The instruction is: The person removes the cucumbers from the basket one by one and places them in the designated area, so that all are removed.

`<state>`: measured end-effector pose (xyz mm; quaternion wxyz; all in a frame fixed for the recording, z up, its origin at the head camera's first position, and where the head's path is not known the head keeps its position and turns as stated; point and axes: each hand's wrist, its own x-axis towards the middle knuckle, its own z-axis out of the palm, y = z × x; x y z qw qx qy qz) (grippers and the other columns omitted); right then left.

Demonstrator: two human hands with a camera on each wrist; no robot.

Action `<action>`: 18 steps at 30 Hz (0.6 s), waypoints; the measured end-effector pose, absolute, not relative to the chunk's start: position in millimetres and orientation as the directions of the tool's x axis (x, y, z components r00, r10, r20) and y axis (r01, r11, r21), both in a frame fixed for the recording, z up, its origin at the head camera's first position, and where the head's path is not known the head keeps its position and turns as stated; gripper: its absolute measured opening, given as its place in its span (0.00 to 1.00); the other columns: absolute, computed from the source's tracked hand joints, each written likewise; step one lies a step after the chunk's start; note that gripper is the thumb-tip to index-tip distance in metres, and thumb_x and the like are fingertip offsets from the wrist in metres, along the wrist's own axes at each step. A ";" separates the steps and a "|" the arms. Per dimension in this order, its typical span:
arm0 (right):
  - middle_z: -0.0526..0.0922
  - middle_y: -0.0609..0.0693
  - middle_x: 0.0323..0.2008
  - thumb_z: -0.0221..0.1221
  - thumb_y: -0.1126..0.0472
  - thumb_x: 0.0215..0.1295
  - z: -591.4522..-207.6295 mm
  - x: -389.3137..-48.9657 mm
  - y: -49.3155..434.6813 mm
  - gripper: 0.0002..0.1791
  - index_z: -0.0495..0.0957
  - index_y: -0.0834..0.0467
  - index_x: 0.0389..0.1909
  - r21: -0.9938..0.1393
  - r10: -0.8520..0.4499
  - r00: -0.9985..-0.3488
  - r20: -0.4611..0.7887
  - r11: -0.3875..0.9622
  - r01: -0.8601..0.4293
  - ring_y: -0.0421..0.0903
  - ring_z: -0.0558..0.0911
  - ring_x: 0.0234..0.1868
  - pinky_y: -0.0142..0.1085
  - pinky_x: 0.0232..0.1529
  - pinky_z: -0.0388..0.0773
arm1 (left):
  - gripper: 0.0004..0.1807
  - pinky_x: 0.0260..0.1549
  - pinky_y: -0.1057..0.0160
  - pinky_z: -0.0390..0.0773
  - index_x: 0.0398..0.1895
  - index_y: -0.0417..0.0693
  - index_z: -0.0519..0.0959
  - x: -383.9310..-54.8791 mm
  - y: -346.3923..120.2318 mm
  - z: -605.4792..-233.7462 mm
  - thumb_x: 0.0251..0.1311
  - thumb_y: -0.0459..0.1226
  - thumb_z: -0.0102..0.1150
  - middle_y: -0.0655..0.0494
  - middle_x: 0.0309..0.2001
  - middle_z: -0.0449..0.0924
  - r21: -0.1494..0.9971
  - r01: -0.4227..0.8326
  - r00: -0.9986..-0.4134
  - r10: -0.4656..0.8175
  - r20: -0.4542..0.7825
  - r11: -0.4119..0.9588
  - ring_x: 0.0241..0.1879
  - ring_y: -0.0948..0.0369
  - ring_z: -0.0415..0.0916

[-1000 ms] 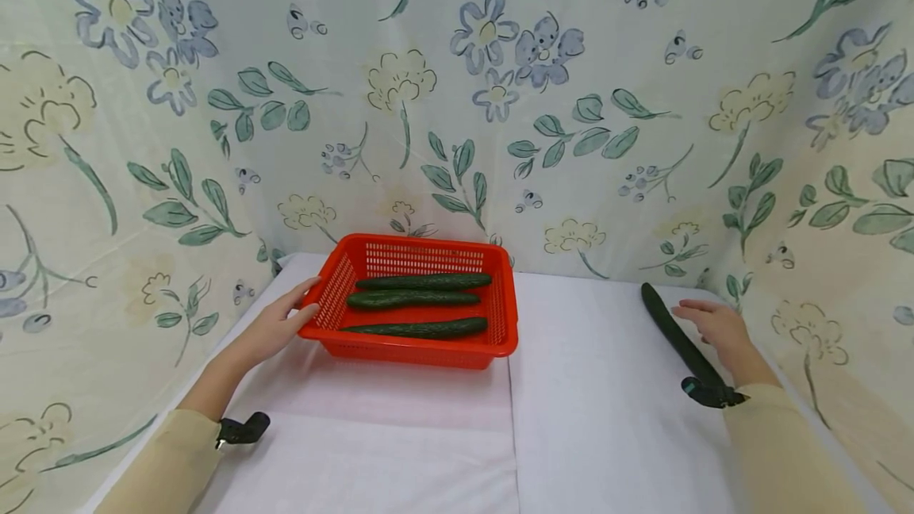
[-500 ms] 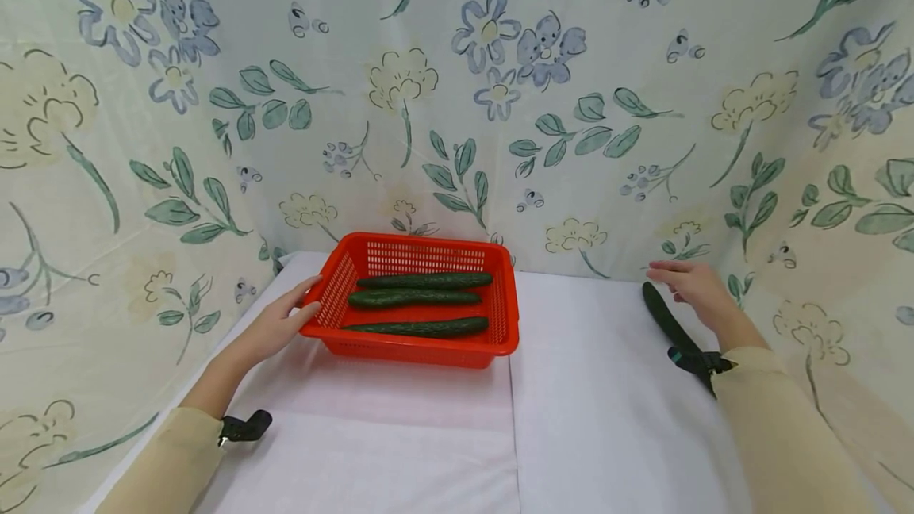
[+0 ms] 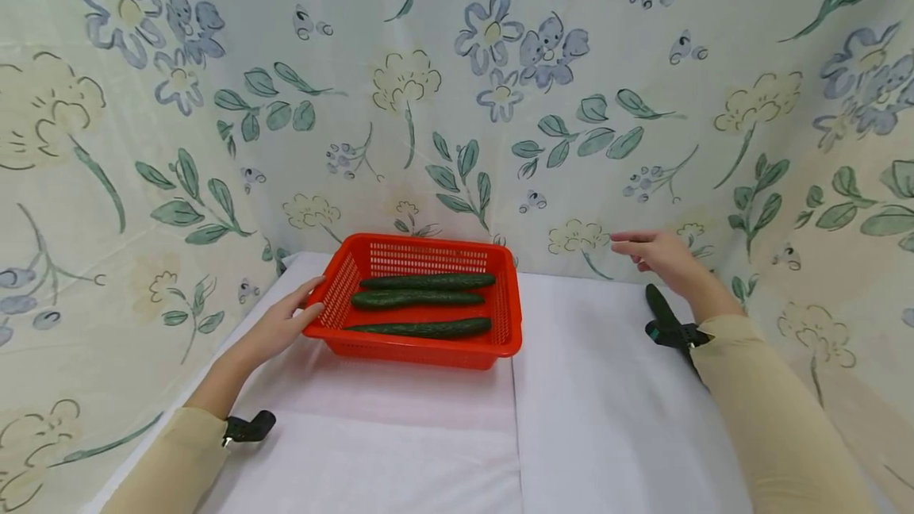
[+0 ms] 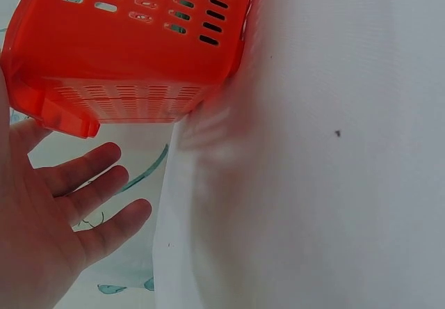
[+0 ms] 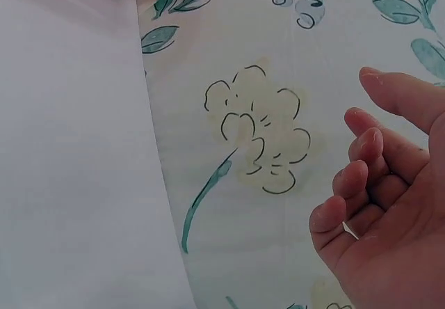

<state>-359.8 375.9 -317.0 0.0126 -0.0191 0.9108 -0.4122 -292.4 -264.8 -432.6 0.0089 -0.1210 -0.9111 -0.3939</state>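
My left hand (image 3: 277,329) rests at the left rim of a red plastic basket (image 3: 428,351), thumb and a finger touching it. In the left wrist view, its other fingers (image 4: 115,234) stretch out loosely beside the basket. Several long green cucumbers lie inside, with the front cucumber (image 3: 421,328) set apart from the others. My right hand (image 3: 664,260) is raised near the table's back edge, holding nothing, its fingers slightly bent. Below and behind it, another cucumber (image 3: 658,301) lies on the table, partly hidden by the wrist camera and sleeve.
A white cloth covers the table (image 3: 571,403), with a crease running front to back. Floral fabric (image 3: 528,157) hangs close behind the table and along both sides. A black camera (image 3: 250,426) is strapped to the left wrist, another camera (image 3: 674,335) to the right.
My right hand has moved up and leftward, from beside the lone cucumber to beyond its far end. The left hand and the basket have stayed in place.
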 end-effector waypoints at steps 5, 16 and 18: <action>0.72 0.59 0.57 0.59 0.39 0.69 -301.4 -365.2 355.7 0.35 0.71 0.56 0.70 -0.745 -0.085 -0.996 -0.026 0.666 -0.037 0.54 0.67 0.50 0.44 0.50 0.69 | 0.35 0.46 0.52 0.80 0.81 0.60 0.51 -291.7 -264.1 -432.2 0.76 0.50 0.47 0.39 0.63 0.72 0.719 0.228 -0.971 0.213 0.113 0.657 0.58 0.45 0.71; 0.76 0.55 0.46 0.62 0.44 0.69 -285.1 -375.1 310.0 0.28 0.76 0.55 0.64 -0.758 -0.223 -0.975 -0.010 0.638 -0.138 0.51 0.72 0.41 0.37 0.43 0.73 | 0.35 0.46 0.53 0.81 0.81 0.61 0.51 -291.7 -261.9 -432.7 0.75 0.50 0.48 0.40 0.61 0.72 0.724 0.209 -0.975 0.198 0.101 0.658 0.58 0.47 0.71; 0.76 0.55 0.47 0.61 0.44 0.69 -283.8 -378.2 300.9 0.27 0.77 0.54 0.64 -0.753 -0.249 -0.969 -0.010 0.639 -0.156 0.51 0.73 0.40 0.37 0.44 0.74 | 0.35 0.45 0.54 0.81 0.81 0.62 0.51 -291.3 -262.1 -432.9 0.75 0.50 0.49 0.40 0.61 0.73 0.724 0.205 -0.976 0.192 0.102 0.658 0.57 0.47 0.71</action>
